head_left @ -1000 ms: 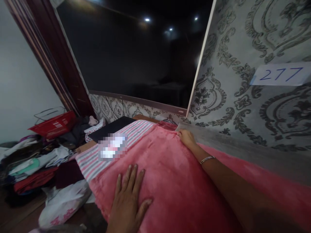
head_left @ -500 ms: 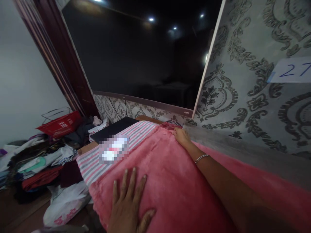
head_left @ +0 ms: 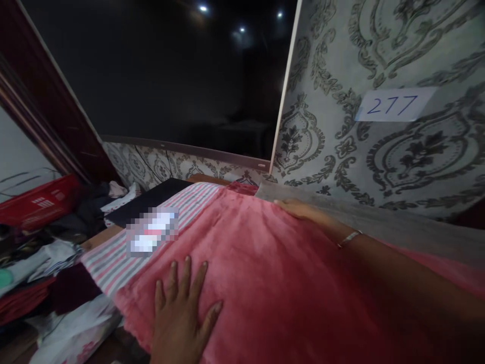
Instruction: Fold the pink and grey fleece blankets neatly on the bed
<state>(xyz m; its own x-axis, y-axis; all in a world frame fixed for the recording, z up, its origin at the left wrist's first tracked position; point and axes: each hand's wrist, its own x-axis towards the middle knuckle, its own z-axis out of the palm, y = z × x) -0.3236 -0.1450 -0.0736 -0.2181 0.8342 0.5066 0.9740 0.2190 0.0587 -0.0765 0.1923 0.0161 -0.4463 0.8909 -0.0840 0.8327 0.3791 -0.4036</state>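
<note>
A thick pink plush blanket (head_left: 242, 263) is spread in front of me, with a grey, pink and white striped border (head_left: 113, 258) along its left side. My left hand (head_left: 180, 308) lies flat on the plush near that border, fingers spread. At the far edge, beside the grey ledge, my right hand (head_left: 299, 210) rests along the cloth with its fingers stretched out to the left; its thumb and underside are hidden. Shallow folds run through the plush near this hand. A blurred white phone-like patch (head_left: 151, 232) covers part of the stripes.
Behind the blanket hangs a large dark television (head_left: 170, 76). A paper marked 277 (head_left: 394, 103) is on the patterned wall. A grey ledge (head_left: 379, 222) runs along it. A black flat panel (head_left: 151, 202), a red basket (head_left: 41, 202), piled clothes and a plastic bag (head_left: 76, 323) are at left.
My right hand has slid right along the far edge, its fingers now straighter, and folds have formed in the plush. My left hand stays flat. The view has turned right.
</note>
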